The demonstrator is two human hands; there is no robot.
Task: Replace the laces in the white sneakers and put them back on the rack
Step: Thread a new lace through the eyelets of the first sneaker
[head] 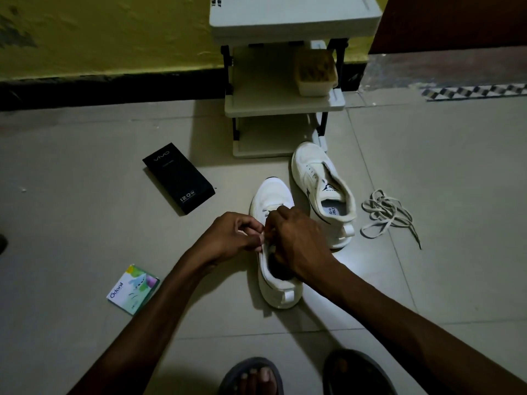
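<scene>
Two white sneakers stand on the tiled floor. The near sneaker (272, 198) points away from me, and both hands work over its lace area. My left hand (228, 235) pinches a bit of white lace at the sneaker's left side. My right hand (296, 240) is closed over the tongue, fingers on the lace, hiding the eyelets. The second sneaker (322, 189) sits to the right with no lace in it. A loose heap of greyish laces (385, 215) lies further right. The white shoe rack (282, 104) stands behind the sneakers against the wall.
A brush (315, 72) rests on the rack's middle shelf. A black phone box (178, 178) lies to the left of the sneakers, and a small Odonil packet (133, 289) lies nearer on the left. My sandalled feet (252, 377) are at the bottom edge.
</scene>
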